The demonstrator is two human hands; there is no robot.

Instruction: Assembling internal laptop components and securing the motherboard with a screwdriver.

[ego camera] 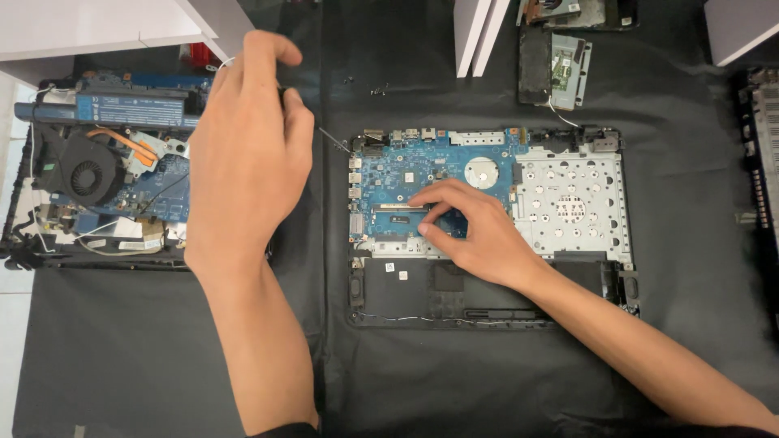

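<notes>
My right hand (479,231) lies flat on the blue motherboard (422,174), index fingertip (412,199) and thumb tip resting at the long memory slot (399,212); the fingers are spread and pressing lightly, not closed round anything. My left hand (247,142) hovers raised to the left, fingers curled in a pinch on a thin screwdriver (334,139), whose shaft runs right and down to the board's far-left corner. The board sits in the open black laptop base (487,312) at centre right of the black mat (146,349), with the perforated metal drive bay (572,203) just right of it. I judge the board light, stiff and fragile: hold it by bare edges, never by connectors or chips, and expect flex if lifted from one corner. The base is rigid plastic and slides easily on cloth. A second opened laptop (105,174) with fan and copper pipe lies far left; loose screws (377,88) lie on the mat beyond the base; removed parts (560,57) lie far right.
</notes>
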